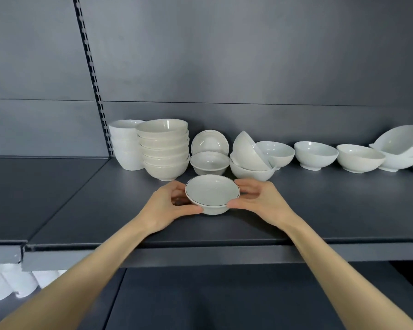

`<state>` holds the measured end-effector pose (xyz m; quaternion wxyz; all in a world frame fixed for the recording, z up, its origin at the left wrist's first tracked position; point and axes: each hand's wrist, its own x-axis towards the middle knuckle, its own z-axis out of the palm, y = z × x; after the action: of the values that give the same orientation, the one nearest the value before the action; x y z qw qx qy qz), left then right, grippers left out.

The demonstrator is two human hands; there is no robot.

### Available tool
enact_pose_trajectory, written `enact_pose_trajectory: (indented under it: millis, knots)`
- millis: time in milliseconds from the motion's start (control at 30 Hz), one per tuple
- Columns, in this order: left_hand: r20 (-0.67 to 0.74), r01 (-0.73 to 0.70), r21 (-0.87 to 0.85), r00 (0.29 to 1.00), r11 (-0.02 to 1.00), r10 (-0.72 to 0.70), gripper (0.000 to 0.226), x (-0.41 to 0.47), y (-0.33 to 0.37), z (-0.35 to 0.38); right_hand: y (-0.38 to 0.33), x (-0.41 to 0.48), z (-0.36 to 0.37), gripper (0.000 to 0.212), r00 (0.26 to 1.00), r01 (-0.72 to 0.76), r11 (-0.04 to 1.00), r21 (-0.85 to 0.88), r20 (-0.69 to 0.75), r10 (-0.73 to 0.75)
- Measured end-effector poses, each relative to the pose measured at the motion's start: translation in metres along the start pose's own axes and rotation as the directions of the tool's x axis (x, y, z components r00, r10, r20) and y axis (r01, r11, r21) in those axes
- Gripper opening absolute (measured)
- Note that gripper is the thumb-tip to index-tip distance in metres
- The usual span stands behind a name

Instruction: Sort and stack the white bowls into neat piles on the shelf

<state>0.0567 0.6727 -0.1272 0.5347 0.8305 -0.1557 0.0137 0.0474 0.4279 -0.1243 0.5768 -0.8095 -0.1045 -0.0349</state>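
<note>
A small white bowl with a thin dark rim line [212,193] sits low over the grey shelf [320,206], near its front. My left hand [171,206] grips its left side and my right hand [260,201] grips its right side, thumbs at the near rim. Behind it stands a similar small bowl [209,163], with another rim-lined bowl [209,141] leaning on edge against the back. To the left rise a stack of cream bowls [163,148] and a stack of plain white bowls [125,144].
Loose white bowls stretch along the back right: a tipped bowl in another [249,160], single bowls [275,153] [316,154] [359,158], and a tilted pile at the far right [401,148]. A slotted upright [93,75] divides the back panel. White items lie below left [12,282].
</note>
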Motion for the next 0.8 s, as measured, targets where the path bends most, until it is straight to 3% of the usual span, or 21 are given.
enact_pose_trajectory:
  millis: [167, 333, 567, 700, 800]
  knots:
    - [0.058, -0.013, -0.011, 0.998, 1.000, 0.013, 0.041, 0.006, -0.006, -0.005, -0.003, -0.001, 0.000, 0.058, 0.999, -0.031, 1.000, 0.002, -0.033, 0.031]
    - [0.059, -0.020, -0.043, 0.998, 0.999, 0.022, 0.035, 0.007, -0.007, -0.007, -0.006, -0.003, 0.002, 0.041, 0.999, -0.021, 1.000, 0.019, -0.042, 0.022]
    - [0.069, -0.002, -0.062, 0.998, 0.998, 0.006, 0.036, 0.009, -0.007, -0.007, -0.005, -0.003, 0.003, 0.053, 0.998, -0.035, 0.999, 0.004, -0.055, 0.035]
    - [0.081, 0.008, -0.057, 0.997, 0.998, -0.003, 0.044, 0.010, -0.007, -0.008, -0.007, -0.004, 0.001, 0.058, 0.997, -0.053, 0.999, -0.004, -0.048, 0.052]
    - [0.032, 0.018, -0.023, 0.999, 1.000, -0.017, 0.071, 0.011, -0.006, -0.012, -0.010, -0.006, -0.003, 0.053, 0.994, -0.042, 0.999, 0.020, -0.095, 0.044]
